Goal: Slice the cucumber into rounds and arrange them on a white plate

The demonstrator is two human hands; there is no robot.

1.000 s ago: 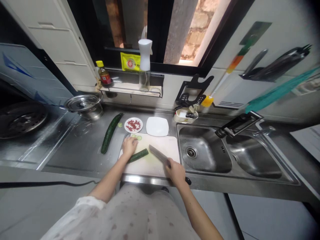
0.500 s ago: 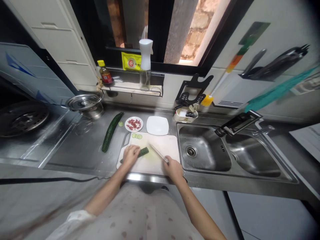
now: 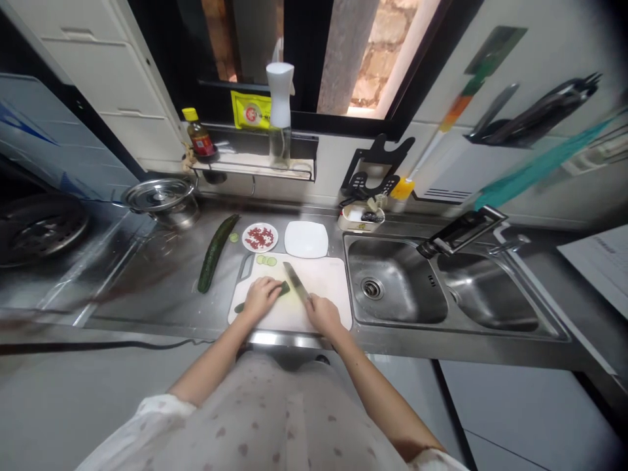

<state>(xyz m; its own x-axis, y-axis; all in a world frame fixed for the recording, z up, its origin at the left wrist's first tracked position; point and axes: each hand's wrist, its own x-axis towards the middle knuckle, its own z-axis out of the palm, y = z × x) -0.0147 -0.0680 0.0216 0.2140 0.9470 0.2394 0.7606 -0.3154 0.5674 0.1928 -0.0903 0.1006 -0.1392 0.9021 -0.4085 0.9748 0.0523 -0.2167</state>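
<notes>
My left hand [image 3: 260,298] presses down on a cut length of cucumber [image 3: 284,288], which lies on the white cutting board [image 3: 328,278]. Its cut end shows past the fingers, close to the blade. In my right hand [image 3: 324,314] is the handle of a kitchen knife [image 3: 296,280], its blade slanting up and left beside the cucumber. Another dark green piece [image 3: 239,307] pokes out left of my left hand; whether it joins the held part is hidden. Several pale cucumber slices [image 3: 266,260] rest near the board's top left. A whole cucumber [image 3: 216,255] lies left of the board.
Behind the board stand a plate of chopped red bits [image 3: 260,238] and a white square plate [image 3: 307,239]. A small cucumber end [image 3: 234,237] lies beside them. To the right is a double sink [image 3: 400,275]; a lidded steel pot [image 3: 161,196] stands at back left.
The knife has moved left, up to the cucumber's cut end. My left hand has shifted over the cucumber and now covers more of it. The whole view has moved slightly.
</notes>
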